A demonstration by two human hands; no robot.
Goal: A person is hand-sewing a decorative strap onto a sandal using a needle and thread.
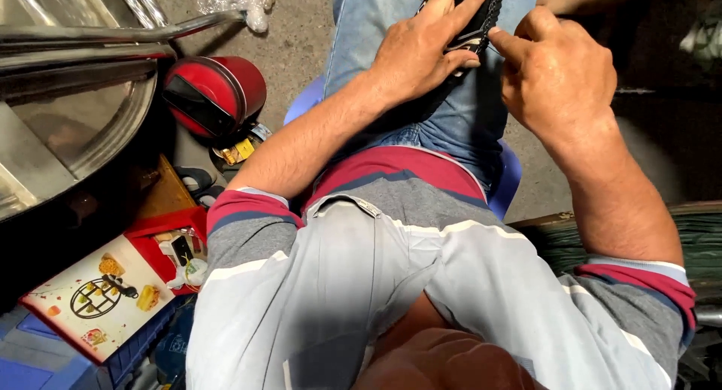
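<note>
Left hand (pixel 417 55): lies flat over a black woven-edged object (pixel 470 18) on the person's jeans-clad thigh (pixel 459 112), fingers stretched along it, pressing it down – a spread, covering grip, not a pinch.
Right hand (pixel 556 74): curled, index finger and thumb bent toward the object's right edge, the fingertip at or just touching the textured rim; whether it actually pinches the rim I cannot tell.
Object's place: at the top of the view, on the lap, partly cut off by the frame edge and mostly hidden under the left hand.
Long axis: runs from lower left to upper right, roughly in line with the left fingers.
Key relation: the object lies directly beneath the left hand and just left of the right fingertips – the left hand is the nearer, already on it.
Around: a red helmet (pixel 214 93) on the concrete floor (pixel 301 36) to the left, a printed red-and-white box (pixel 113 292) below it, a blue plastic stool (pixel 508 183) under the person.
</note>
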